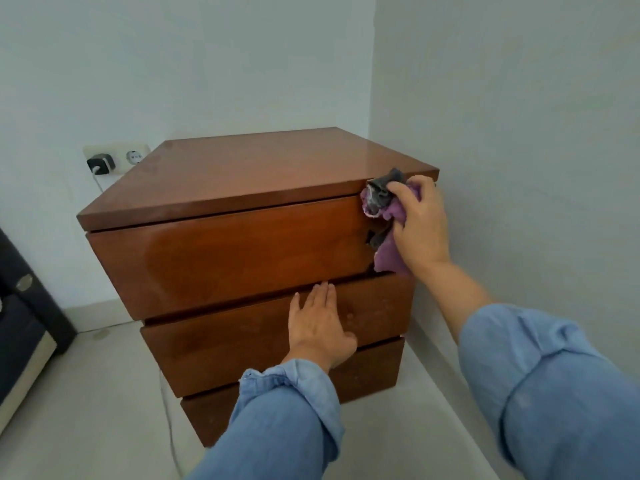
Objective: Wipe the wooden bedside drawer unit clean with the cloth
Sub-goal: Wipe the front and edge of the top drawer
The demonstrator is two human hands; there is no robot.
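Observation:
A brown wooden bedside drawer unit (pixel 221 251) with three drawers stands in the corner of the room. My right hand (pixel 420 226) grips a crumpled purple and grey cloth (pixel 384 216) and presses it against the right end of the top drawer front, just under the top panel's edge. My left hand (pixel 320 327) lies flat with fingers together on the front of the middle drawer, fingertips at the gap below the top drawer. The top drawer sticks out further than the two below it.
White walls close in behind and to the right of the unit. A wall socket with a black charger (pixel 101 164) and a white cable sits at the back left. A dark piece of furniture (pixel 24 306) stands at the left edge. The floor is pale tile.

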